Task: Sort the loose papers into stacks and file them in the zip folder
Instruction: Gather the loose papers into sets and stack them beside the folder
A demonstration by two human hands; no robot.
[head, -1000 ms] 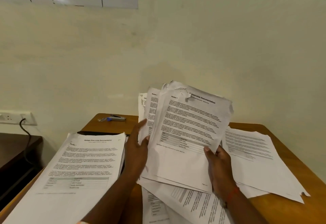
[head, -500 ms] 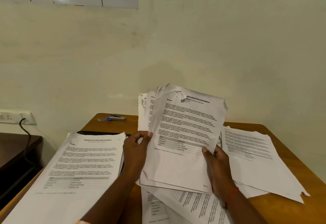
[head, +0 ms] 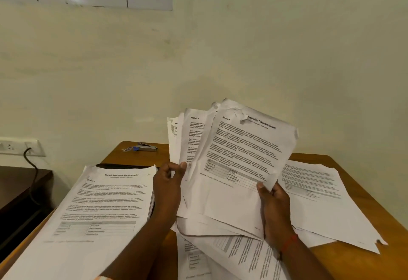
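Fanned out since half a second ago, the front sheet (head: pixel 238 169) now leans to the right, away from the rear sheets (head: pixel 192 138), so a page headed "Section 3" shows where it was covered. The right hand (head: pixel 274 204) pinches the front sheet at its lower right edge, thumb on the printed face. The left hand (head: pixel 169 188) pinches the rear sheets at their lower left edge, thumb against curled fingers. Both bundles are held above the wooden table (head: pixel 395 255), close to upright.

This looks like sorting by heading: the spread lets the person read each page before choosing its pile. Filing seems some way off.

The sheets are thin white office paper with black text and a grey table. The front one is creased and ragged at its top edge. A squared stack (head: pixel 99 209) lies flat at left; loose papers (head: pixel 315 196) sprawl at right and under the hands, some with torn corners. A dark edge (head: pixel 123 166) shows under the stack's far end; whether it is the zip folder I cannot tell. A metal stapler (head: pixel 146 147) lies at the far edge.
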